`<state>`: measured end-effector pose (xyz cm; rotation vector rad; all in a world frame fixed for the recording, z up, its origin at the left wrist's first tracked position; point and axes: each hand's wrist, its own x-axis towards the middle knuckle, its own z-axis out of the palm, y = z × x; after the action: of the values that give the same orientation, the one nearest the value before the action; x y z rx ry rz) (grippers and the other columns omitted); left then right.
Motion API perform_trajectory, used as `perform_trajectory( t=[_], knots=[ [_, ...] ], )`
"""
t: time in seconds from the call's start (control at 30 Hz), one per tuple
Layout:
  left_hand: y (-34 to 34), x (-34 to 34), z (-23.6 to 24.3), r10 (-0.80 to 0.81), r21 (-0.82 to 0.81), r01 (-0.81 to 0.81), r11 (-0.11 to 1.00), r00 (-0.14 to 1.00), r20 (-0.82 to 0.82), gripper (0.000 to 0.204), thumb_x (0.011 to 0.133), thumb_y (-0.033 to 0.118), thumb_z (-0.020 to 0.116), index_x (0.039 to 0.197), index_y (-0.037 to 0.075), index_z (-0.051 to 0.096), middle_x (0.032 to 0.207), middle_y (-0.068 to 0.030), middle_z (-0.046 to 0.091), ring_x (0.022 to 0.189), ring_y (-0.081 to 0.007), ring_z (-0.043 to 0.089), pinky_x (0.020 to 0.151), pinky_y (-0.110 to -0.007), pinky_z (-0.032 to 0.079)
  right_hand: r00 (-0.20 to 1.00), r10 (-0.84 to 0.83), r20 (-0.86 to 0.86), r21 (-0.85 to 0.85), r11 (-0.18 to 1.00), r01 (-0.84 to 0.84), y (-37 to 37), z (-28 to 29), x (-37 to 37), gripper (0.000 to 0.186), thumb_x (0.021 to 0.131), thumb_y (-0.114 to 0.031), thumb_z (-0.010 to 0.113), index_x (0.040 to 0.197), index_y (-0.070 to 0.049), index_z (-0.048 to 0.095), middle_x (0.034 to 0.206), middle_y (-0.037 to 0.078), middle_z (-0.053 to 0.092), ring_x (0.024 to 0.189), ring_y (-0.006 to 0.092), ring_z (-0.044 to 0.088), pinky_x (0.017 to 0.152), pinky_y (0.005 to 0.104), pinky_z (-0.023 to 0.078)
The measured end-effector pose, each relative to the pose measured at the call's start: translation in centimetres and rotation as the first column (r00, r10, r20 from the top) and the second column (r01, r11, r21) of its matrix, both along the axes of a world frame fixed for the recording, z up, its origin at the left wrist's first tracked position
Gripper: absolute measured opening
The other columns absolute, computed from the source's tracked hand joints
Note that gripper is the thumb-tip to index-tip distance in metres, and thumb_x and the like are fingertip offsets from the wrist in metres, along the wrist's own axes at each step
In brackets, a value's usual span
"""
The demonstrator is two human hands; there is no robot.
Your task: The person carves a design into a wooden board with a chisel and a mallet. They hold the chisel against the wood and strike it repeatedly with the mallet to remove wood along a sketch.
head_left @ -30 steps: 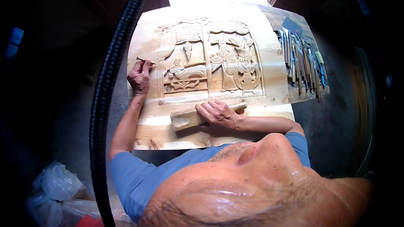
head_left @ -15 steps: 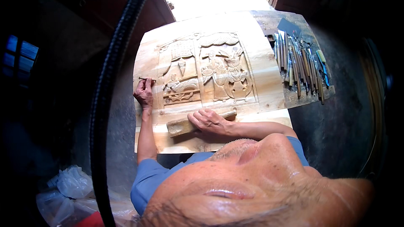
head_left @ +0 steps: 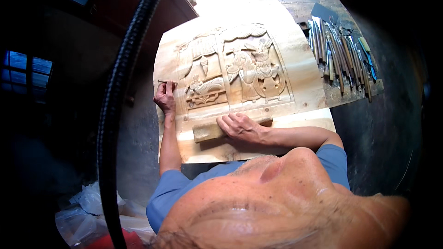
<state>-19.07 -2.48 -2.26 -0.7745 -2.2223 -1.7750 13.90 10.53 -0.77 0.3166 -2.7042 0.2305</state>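
Observation:
A pale wooden panel [head_left: 307, 83] carved in relief lies on the bench, with figures and draped shapes inside a frame. At its left border my left hand [head_left: 164, 100] is closed, pinching a thin nail [head_left: 161, 81] that lies almost level between thumb and fingers. My right hand [head_left: 241, 127] is wrapped round a wooden mallet [head_left: 207, 131] along the panel's near border. The mallet's thick end points left and its narrower end shows right of my fingers; its middle is hidden under the hand.
Several carving chisels [head_left: 341, 60] lie in a bunch on the dark workbench [head_left: 332, 99] right of the panel, beside a brush [head_left: 363, 44]. Clear plastic bags [head_left: 87, 207] lie on the floor at lower left. A black cable [head_left: 110, 97] crosses the left side of the view.
The whole view has shifted, so panel, tools and both hands appear farther right and slightly higher. Both hands keep their grips, with little movement relative to the panel.

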Motion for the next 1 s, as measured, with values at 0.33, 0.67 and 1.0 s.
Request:
perform_trajectory(
  t=[0.33, 0.67, 1.0],
  knots=[
    [-0.9, 0.8, 1.1, -0.067, 0.046, 0.059, 0.997, 0.979, 0.190, 0.022, 0.097, 0.018, 0.072, 0.096, -0.003, 0.077, 0.090, -0.0038, 0.077, 0.079, -0.0107, 0.070, 0.075, -0.025, 0.055, 0.996, -0.019, 0.088, -0.112, 0.993, 0.029, -0.8, 1.6, -0.2, 0.071, 0.078, -0.031, 0.079, 0.129, 0.012, 0.054, 0.110, 0.020, 0.064, 0.095, 0.0321, 0.064, 0.082, 0.0401, 0.053],
    [-4.1, 0.2, 0.9, 0.133, 0.209, -0.157, 0.965, 0.983, 0.126, 0.020, 0.093, 0.020, 0.078, 0.093, 0.000, 0.079, 0.084, -0.0030, 0.079, 0.075, -0.0056, 0.068, 0.071, -0.022, 0.052, 0.988, 0.006, 0.154, -0.236, 0.971, 0.030, -1.9, 2.9, -1.6, 0.075, 0.075, -0.020, 0.084, 0.136, 0.010, 0.054, 0.120, 0.024, 0.066, 0.100, 0.0373, 0.066, 0.087, 0.0444, 0.054],
    [-2.7, 1.3, -0.5, -0.125, 0.159, 0.107, 0.981, 0.986, 0.107, 0.017, 0.098, 0.007, 0.073, 0.111, -0.002, 0.074, 0.099, -0.0077, 0.079, 0.094, -0.0112, 0.073, 0.086, -0.023, 0.058, 0.978, -0.019, 0.208, -0.220, 0.973, 0.066, -2.1, 3.0, -2.1, 0.077, 0.074, -0.020, 0.085, 0.136, 0.011, 0.055, 0.120, 0.025, 0.066, 0.098, 0.0367, 0.066, 0.086, 0.0432, 0.054]
  ],
)
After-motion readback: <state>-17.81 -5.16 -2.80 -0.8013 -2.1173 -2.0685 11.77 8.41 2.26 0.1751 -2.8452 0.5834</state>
